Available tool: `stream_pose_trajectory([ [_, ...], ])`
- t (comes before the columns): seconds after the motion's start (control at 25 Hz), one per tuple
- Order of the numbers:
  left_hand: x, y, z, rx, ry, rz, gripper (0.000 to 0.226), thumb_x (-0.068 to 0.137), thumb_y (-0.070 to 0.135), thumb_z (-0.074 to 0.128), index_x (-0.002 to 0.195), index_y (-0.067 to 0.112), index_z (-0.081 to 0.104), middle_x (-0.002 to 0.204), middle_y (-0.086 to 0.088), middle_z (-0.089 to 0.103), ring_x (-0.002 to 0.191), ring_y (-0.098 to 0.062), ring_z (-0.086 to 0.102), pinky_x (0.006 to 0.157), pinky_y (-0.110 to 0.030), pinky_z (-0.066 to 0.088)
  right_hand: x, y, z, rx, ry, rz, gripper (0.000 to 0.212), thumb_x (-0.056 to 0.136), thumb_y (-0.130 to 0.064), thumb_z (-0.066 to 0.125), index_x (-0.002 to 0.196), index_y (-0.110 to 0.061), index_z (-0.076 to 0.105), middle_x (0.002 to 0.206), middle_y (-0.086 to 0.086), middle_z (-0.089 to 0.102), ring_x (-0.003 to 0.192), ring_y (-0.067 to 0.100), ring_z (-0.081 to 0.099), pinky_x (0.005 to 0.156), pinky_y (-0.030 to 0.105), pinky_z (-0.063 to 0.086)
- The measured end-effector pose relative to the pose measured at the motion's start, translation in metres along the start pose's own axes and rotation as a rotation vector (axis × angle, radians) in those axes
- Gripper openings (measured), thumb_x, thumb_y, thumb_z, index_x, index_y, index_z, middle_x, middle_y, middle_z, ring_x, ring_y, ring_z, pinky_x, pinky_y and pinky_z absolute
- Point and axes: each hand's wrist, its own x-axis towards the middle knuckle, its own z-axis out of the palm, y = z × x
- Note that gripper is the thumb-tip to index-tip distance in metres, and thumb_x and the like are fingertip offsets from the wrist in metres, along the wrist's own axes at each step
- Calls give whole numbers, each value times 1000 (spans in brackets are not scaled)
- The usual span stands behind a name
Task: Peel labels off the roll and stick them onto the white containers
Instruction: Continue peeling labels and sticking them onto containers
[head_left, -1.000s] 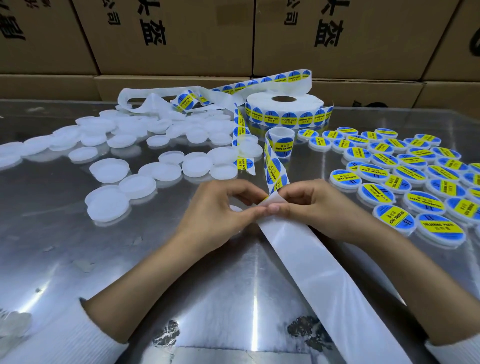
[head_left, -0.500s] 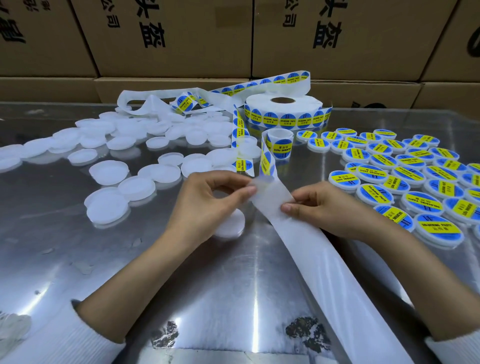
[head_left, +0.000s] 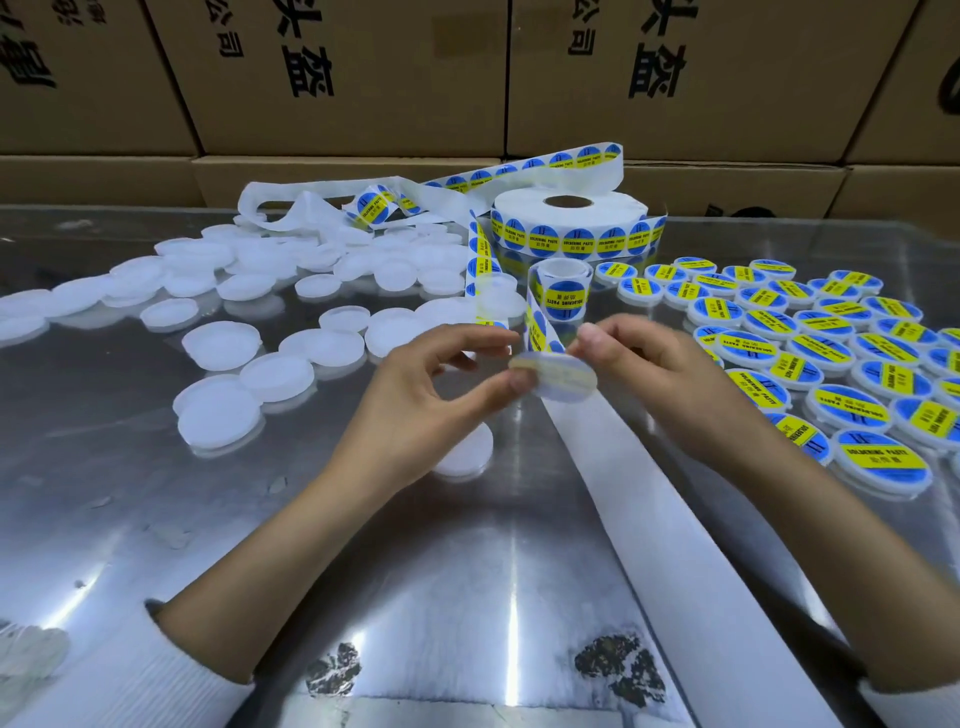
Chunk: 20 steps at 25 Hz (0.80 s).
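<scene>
The left hand (head_left: 431, 395) has its fingers curled and pinches the left edge of a round label (head_left: 558, 376) between thumb and forefinger. The right hand (head_left: 649, 364) pinches the same label at its right edge, near the strip (head_left: 537, 332). The label is in the air between both hands, just above the table (head_left: 363, 597), and it looks blurred, its pale back side turned to the camera. Half a second ago the hands held only the white liner (head_left: 675, 519) and no loose label was seen; now the label is off the strip, and both hands are a little higher.

The roll (head_left: 571, 223) stands at the back, white paper with blue and yellow round labels on its side. Plain white containers (head_left: 221, 345), flat and round, matte plastic, lie at the left. One container (head_left: 465, 452) lies just under the left wrist. Labelled containers (head_left: 878, 462) lie at the right. The table is shiny metal with scratches. Brown cardboard boxes (head_left: 337, 78) stand behind.
</scene>
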Motion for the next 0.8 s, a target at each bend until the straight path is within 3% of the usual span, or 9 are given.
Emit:
stream_pose_trajectory([
  [0.12, -2, -1, 2, 80, -64, 43, 36, 69, 50, 74, 102, 37, 64, 105, 17, 65, 93, 0, 57, 81, -5, 37, -4, -5, 3, 110, -142, -24, 41, 79, -52, 46, 77, -19, 71, 80, -2, 65, 71, 1, 55, 68, 12, 40],
  [0.24, -2, -1, 2, 97, -106, 88, 46, 66, 53, 68, 107, 31, 64, 108, 10, 65, 95, 0, 56, 84, -8, 38, -7, -5, 7, 130, -384, 33, 45, 83, -55, 48, 72, -20, 74, 77, 3, 70, 76, 8, 56, 74, 21, 43],
  [0.32, -2, -2, 2, 101, -110, 87, 50, 65, 54, 67, 108, 30, 64, 109, 9, 65, 96, 1, 56, 84, -6, 36, -7, -4, 8, 121, -449, 50, 43, 84, -56, 54, 76, -20, 76, 81, 8, 70, 77, 12, 54, 76, 21, 42],
  [0.44, 0, -4, 0, 126, -98, 86, 48, 67, 50, 65, 111, 30, 63, 109, 10, 63, 95, 0, 55, 81, -3, 34, -7, -2, 3, 208, -448, 105, 48, 76, -47, 61, 83, 0, 69, 90, 27, 62, 82, 17, 53, 85, 29, 38],
  [0.56, 1, -8, -2, 192, -88, 93, 50, 71, 38, 74, 118, 30, 58, 111, 10, 61, 96, 5, 52, 80, -1, 33, -9, -7, 3, 265, -420, 101, 26, 75, -36, 72, 70, -12, 66, 71, 6, 62, 73, 7, 52, 74, 16, 41],
  [0.68, 2, -12, -7, 354, -131, 28, 77, 56, 65, 67, 126, 39, 48, 111, 20, 52, 103, 12, 46, 86, -2, 31, -8, -9, 2, 274, -246, 106, 21, 76, -29, 67, 70, -10, 63, 68, -1, 60, 62, 2, 49, 59, 8, 38],
  [0.8, -1, -21, -14, 679, -296, -192, 113, 33, 89, 47, 132, 36, 39, 119, 12, 39, 123, -9, 36, 102, -25, 32, -6, -12, -1, 329, -59, 123, 19, 83, -21, 65, 66, -14, 61, 60, -8, 59, 52, -3, 47, 53, 6, 36],
])
